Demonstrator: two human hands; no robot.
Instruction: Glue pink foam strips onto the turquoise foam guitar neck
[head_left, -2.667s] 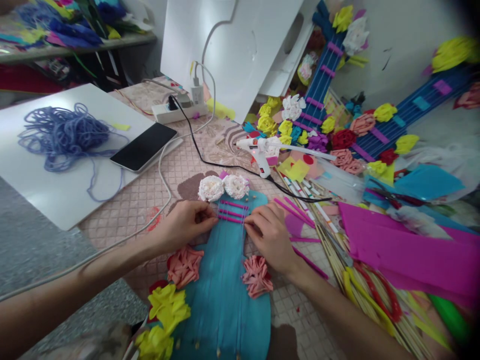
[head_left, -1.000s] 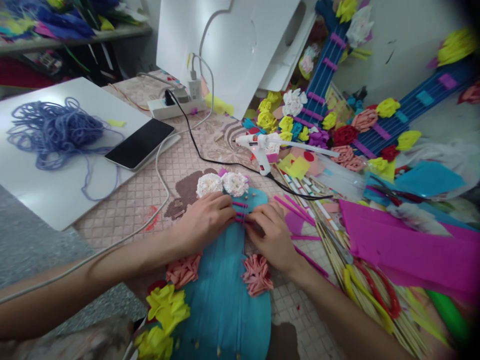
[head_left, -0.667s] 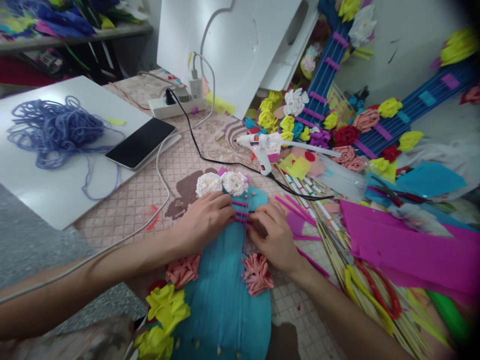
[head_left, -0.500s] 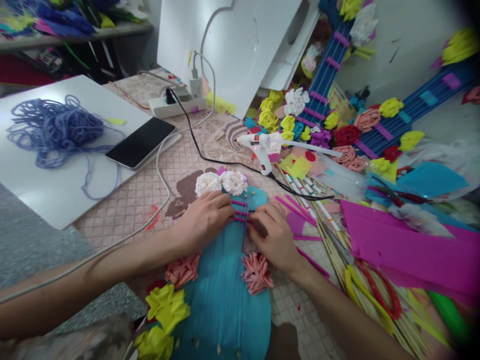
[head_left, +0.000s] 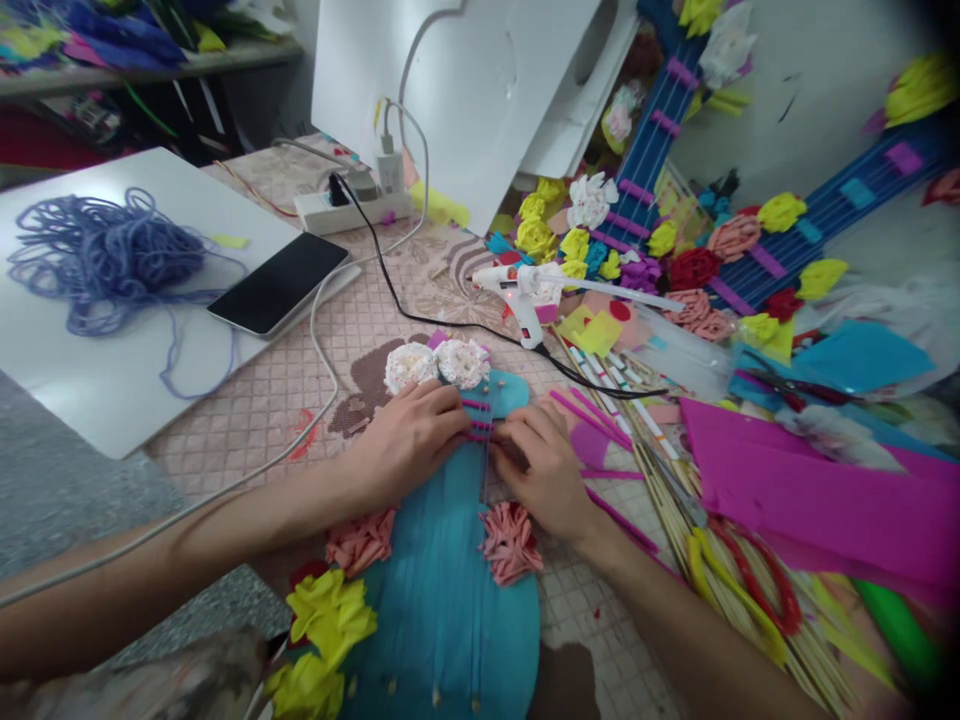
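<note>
A teal guitar-shaped craft [head_left: 442,590] lies in front of me, with thin strings along it and white, pink and yellow paper flowers at its edges. Several magenta strips [head_left: 478,405] cross its narrow part. My left hand [head_left: 416,432] rests over the left side of that part, fingers closed together at the strips' left ends. Opposite it, my right hand [head_left: 541,470] has its fingers curled in a pinch at the strips' right ends. What either set of fingertips holds is hidden or too small to make out.
A white glue gun [head_left: 517,295] stands beyond the craft. Phone [head_left: 281,285] and purple yarn [head_left: 112,255] are at left, near a power strip [head_left: 352,208]. Sticks, scissors [head_left: 757,575] and magenta paper [head_left: 810,495] lie at right. Blue decorated guitars [head_left: 652,150] lean behind.
The craft has shifted very slightly left in view. Both hands keep nearly the same places and poses at the magenta strips.
</note>
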